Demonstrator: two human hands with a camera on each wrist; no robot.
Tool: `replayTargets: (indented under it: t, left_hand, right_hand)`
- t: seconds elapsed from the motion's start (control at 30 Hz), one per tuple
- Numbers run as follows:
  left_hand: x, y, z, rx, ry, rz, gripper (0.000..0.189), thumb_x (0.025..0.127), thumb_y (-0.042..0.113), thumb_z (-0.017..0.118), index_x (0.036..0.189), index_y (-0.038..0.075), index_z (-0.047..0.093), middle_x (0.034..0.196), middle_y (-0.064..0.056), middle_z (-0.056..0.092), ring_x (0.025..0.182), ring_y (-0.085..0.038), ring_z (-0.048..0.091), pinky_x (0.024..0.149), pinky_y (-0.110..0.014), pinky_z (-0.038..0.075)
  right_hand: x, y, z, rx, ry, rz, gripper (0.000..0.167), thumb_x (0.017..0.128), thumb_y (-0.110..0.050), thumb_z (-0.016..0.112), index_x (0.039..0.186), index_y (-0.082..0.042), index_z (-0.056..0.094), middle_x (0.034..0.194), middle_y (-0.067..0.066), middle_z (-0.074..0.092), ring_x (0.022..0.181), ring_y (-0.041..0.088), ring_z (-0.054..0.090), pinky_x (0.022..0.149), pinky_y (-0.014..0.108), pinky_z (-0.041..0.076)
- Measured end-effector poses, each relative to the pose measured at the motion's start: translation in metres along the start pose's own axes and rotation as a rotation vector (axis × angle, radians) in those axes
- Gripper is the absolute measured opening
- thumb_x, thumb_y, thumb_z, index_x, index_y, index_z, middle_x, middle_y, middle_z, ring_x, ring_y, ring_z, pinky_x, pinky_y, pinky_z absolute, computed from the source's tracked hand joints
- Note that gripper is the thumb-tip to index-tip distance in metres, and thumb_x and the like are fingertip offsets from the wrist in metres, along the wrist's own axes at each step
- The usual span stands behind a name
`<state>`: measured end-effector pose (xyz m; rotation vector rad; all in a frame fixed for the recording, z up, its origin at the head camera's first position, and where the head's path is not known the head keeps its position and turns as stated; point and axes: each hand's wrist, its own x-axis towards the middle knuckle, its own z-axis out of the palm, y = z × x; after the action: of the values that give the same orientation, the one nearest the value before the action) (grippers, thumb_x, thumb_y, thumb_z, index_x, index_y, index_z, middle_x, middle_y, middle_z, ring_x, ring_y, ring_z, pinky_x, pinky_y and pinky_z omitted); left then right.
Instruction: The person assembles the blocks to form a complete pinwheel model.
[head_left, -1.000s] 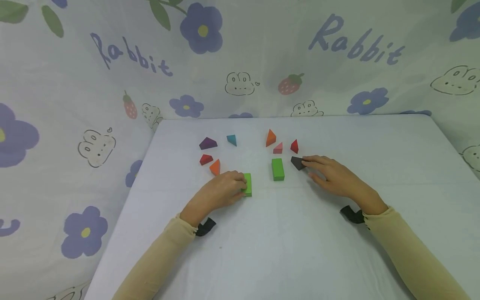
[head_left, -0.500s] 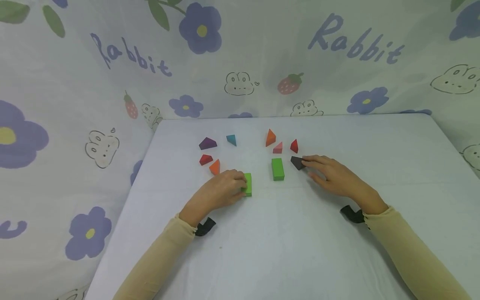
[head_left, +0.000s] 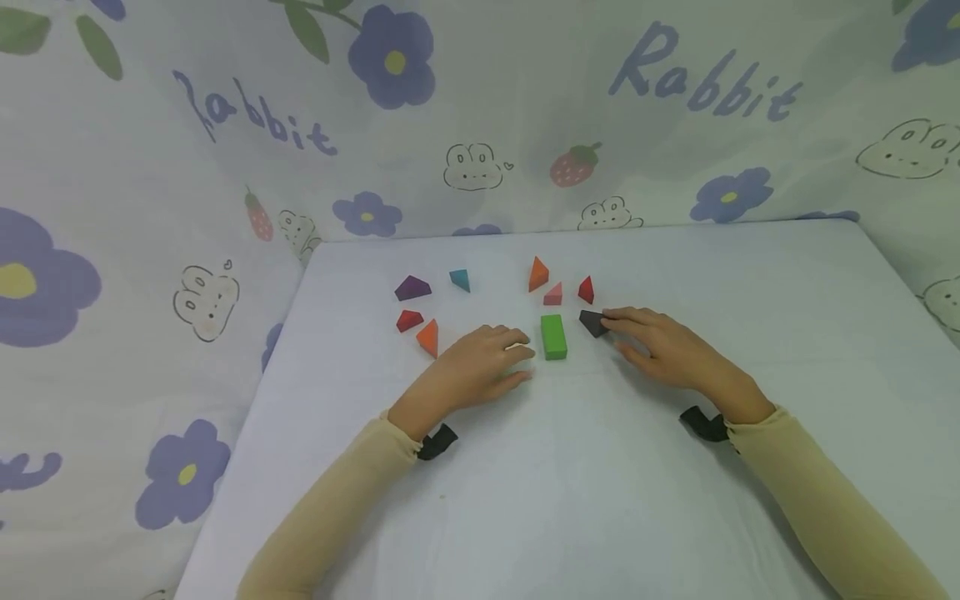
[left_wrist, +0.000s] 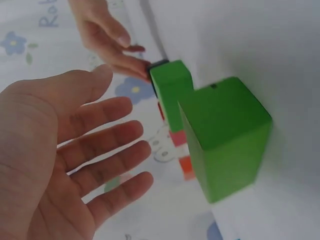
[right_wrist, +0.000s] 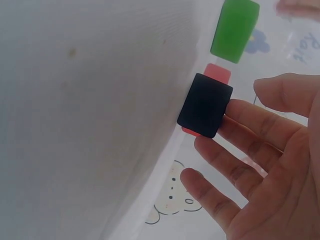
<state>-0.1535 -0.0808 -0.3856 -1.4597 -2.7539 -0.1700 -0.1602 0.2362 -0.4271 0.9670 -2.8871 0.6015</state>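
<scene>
My left hand (head_left: 486, 367) hovers over the table with fingers spread and nothing between them, just left of a green block (head_left: 553, 337). A second green block (left_wrist: 227, 137) stands close to it in the left wrist view; in the head view that hand hides it. My right hand (head_left: 663, 346) lies to the right, fingers relaxed, its fingertips at the edge of a black block (head_left: 592, 322). In the right wrist view the black block (right_wrist: 205, 105) sits beside those fingertips, and the thumb stands away from it.
Behind the green block are an orange piece (head_left: 538, 275), a pink piece (head_left: 553, 294) and a red piece (head_left: 587, 289). At the left lie a purple piece (head_left: 413, 288), a blue piece (head_left: 461, 279), a red piece (head_left: 409, 320) and an orange piece (head_left: 428, 338).
My left hand has let go of the left green block, spread its fingers and moved right and slightly away from me. The right hand stays at the black block.
</scene>
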Motion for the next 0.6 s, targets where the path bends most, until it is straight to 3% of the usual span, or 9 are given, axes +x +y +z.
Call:
replayTargets:
  t: [0.27,0.4,0.6]
  left_hand:
    - [0.031,0.006,0.011,-0.017,-0.142,0.007,0.050,0.098,0.041,0.058,0.141,0.017,0.053,0.148,-0.003,0.047,0.137,-0.020,0.045,0.114,-0.035,0.040]
    - [0.036,0.006,0.017,-0.007,-0.195,-0.008,0.054,0.098,0.043,0.057,0.144,0.017,0.050,0.152,-0.002,0.042,0.140,-0.020,0.042,0.116,-0.034,0.038]
    - [0.037,0.006,0.013,-0.015,-0.204,-0.027,0.051,0.098,0.042,0.057,0.143,0.016,0.052,0.152,-0.003,0.043,0.141,-0.020,0.041,0.116,-0.036,0.037]
  right_hand:
    - [-0.001,0.000,0.001,0.007,-0.001,-0.003,0.040,0.093,-0.011,0.064,0.132,0.000,0.059,0.142,0.014,0.053,0.129,0.035,0.050,0.103,0.056,0.045]
    - [0.000,0.000,0.001,0.013,-0.001,-0.008,0.041,0.094,-0.012,0.063,0.133,0.000,0.059,0.142,0.014,0.052,0.130,0.034,0.050,0.104,0.055,0.044]
    - [0.001,0.001,0.001,0.009,-0.006,-0.002,0.041,0.094,-0.011,0.064,0.133,-0.001,0.059,0.142,0.013,0.053,0.130,0.034,0.051,0.104,0.055,0.045]
